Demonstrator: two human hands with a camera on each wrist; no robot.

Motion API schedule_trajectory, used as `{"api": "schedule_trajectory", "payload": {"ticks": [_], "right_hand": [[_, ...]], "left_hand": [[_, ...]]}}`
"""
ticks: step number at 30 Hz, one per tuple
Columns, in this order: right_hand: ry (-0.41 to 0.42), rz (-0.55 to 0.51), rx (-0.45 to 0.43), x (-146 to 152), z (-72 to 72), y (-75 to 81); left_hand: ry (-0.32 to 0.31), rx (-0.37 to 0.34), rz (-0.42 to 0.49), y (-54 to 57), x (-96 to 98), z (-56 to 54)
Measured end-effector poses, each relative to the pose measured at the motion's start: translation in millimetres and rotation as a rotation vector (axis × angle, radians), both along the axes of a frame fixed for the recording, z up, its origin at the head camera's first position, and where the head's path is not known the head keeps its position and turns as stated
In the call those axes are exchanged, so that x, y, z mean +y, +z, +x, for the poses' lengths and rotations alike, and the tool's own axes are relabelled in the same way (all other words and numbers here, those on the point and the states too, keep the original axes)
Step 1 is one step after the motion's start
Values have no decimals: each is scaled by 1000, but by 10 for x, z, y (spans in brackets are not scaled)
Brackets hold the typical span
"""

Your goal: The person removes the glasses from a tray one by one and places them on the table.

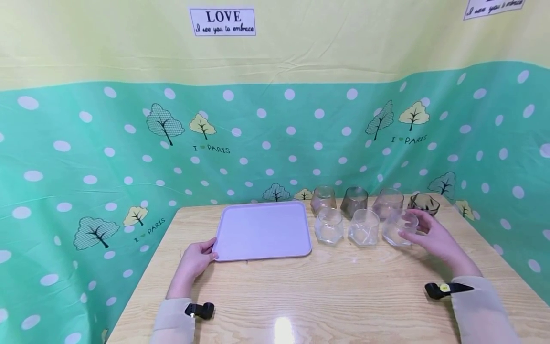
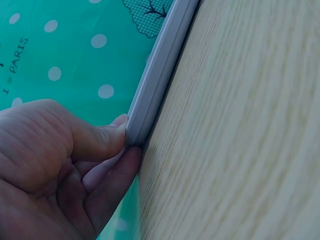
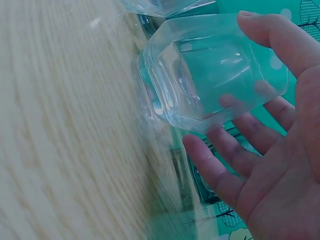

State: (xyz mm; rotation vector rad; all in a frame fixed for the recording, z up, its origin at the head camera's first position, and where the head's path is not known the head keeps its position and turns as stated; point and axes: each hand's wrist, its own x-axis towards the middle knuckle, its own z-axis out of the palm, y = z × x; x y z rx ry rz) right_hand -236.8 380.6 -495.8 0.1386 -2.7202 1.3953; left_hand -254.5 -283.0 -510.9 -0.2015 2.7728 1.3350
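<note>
A lilac rectangular tray [image 1: 263, 231] lies on the left half of the table. My left hand [image 1: 194, 262] pinches its near left corner, and in the left wrist view the thumb presses on the tray's edge [image 2: 155, 80] with the fingers below. On the right, my right hand [image 1: 434, 239] holds a clear faceted glass [image 1: 394, 232], the rightmost of the front row. In the right wrist view the thumb is at the rim of that glass [image 3: 210, 75], and fingertips show through its far side. The glass stands upright on the table.
Two more clear glasses [image 1: 329, 227] [image 1: 364, 228] stand left of the held one. Behind them are an amber glass [image 1: 323, 198], a dark grey glass [image 1: 354, 203], a pinkish glass [image 1: 388, 200] and a brown glass bowl [image 1: 423, 204]. A polka-dot curtain [image 1: 290, 131] hangs behind the wooden table [image 1: 301, 291].
</note>
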Motion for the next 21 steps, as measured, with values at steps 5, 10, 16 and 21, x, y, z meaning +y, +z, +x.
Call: {"api": "schedule_trajectory", "payload": {"ticks": [5, 10, 16, 21], "right_hand": [[4, 2, -4, -18, 16, 12], [5, 27, -6, -41, 11, 26], [7, 16, -24, -32, 23, 32], [-102, 41, 22, -5, 97, 60]], "left_hand": [[2, -1, -2, 13, 9, 23], [-1, 16, 9, 7, -8, 46], [-19, 24, 12, 11, -18, 57], [-67, 20, 92, 41, -46, 88]]}}
